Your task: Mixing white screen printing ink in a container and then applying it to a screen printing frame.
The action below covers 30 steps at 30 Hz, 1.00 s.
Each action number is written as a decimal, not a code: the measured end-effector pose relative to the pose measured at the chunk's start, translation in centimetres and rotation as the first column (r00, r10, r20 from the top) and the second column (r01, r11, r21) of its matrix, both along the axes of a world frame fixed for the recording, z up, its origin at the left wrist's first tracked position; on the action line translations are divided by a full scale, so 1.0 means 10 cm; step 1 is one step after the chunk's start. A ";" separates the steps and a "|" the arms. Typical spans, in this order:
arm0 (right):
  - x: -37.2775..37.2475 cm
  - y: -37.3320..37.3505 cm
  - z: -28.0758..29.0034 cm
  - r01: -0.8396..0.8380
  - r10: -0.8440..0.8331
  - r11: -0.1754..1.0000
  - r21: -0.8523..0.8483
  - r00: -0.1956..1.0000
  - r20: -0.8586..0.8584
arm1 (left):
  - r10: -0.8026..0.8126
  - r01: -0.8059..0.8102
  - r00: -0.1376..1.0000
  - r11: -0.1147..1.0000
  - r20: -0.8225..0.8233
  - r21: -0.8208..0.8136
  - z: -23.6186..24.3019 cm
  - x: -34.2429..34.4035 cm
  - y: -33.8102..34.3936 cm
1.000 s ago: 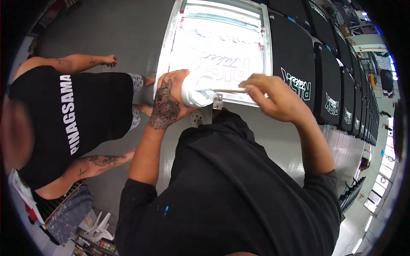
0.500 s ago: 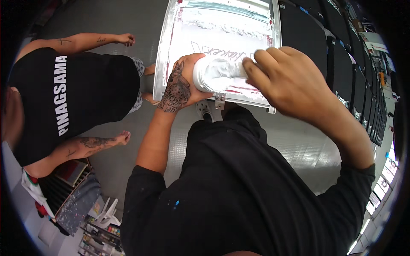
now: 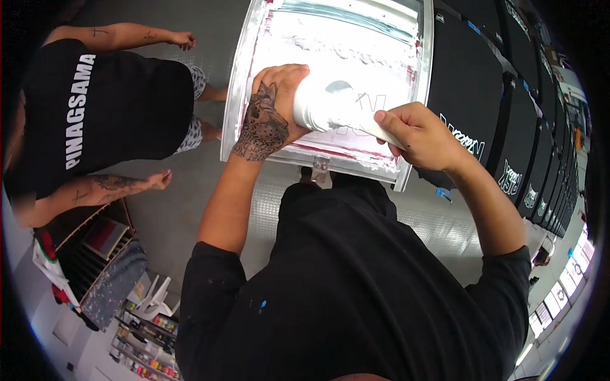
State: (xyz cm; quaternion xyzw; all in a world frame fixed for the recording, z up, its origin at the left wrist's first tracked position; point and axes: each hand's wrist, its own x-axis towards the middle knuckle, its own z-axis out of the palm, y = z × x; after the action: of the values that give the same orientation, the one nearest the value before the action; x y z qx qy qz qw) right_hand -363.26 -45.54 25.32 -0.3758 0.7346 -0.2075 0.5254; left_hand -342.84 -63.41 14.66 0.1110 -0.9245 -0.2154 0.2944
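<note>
My left hand (image 3: 270, 117), tattooed on its back, is wrapped round a white tub (image 3: 305, 105) and holds it tilted over a screen-printing frame (image 3: 243, 73). My right hand (image 3: 422, 136) grips the end of a spatula (image 3: 362, 120) coated in thick white ink. The spatula's other end reaches to the tub's mouth, and its tip cannot be made out. Below both hands lies the frame's pale mesh, with dark outlined lettering partly covered by the tub and spatula. A rough ridge of white ink (image 3: 346, 54) crosses the mesh farther away.
At the left stands another person in a black top (image 3: 127, 108), arms hanging free. Black printed garments (image 3: 470, 82) line up in a long row at the right. A dark rack (image 3: 95, 244), a white chair (image 3: 157, 298) and shelves of colourful containers (image 3: 149, 346) are at lower left.
My right hand has moved down and right, turning so the thumb lies on top of the spatula. The tub has tipped further toward the mesh. The view has shifted slightly.
</note>
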 end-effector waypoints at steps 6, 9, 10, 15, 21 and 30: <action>-0.14 0.19 -0.14 0.157 -0.149 0.987 -0.032 0.972 0.181 | 0.068 -0.084 0.992 0.985 -0.109 -0.151 -0.10 0.01 -0.13; -0.27 0.29 -0.23 0.157 -0.149 0.988 -0.015 0.963 0.226 | 0.089 -0.108 0.986 0.986 -0.144 -0.131 -0.15 0.02 -0.17; -0.32 0.33 -0.28 0.155 -0.147 0.988 -0.016 0.963 0.224 | 0.113 -0.131 0.982 0.985 -0.154 -0.111 -0.18 0.02 -0.18; -0.48 0.49 -0.35 0.170 -0.144 0.982 -0.082 0.957 0.251 | 0.182 -0.185 0.973 0.983 -0.144 -0.009 -0.33 0.07 -0.27; -0.78 0.61 -0.25 0.240 -0.211 0.967 -0.085 0.944 0.255 | 0.420 -0.400 0.906 0.891 -0.055 0.213 -0.42 0.20 -0.23; -1.50 0.26 -1.10 -0.566 -0.132 0.667 -0.485 0.550 -0.825 | 0.547 -0.501 0.837 0.777 -0.016 0.380 -0.25 0.50 0.11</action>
State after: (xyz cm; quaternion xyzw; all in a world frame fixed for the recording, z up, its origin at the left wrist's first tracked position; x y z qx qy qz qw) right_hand -378.21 -42.96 14.32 -0.6946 0.6890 -0.2042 -0.0334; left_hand -337.80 -62.29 12.18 0.4025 -0.7806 -0.2972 0.3747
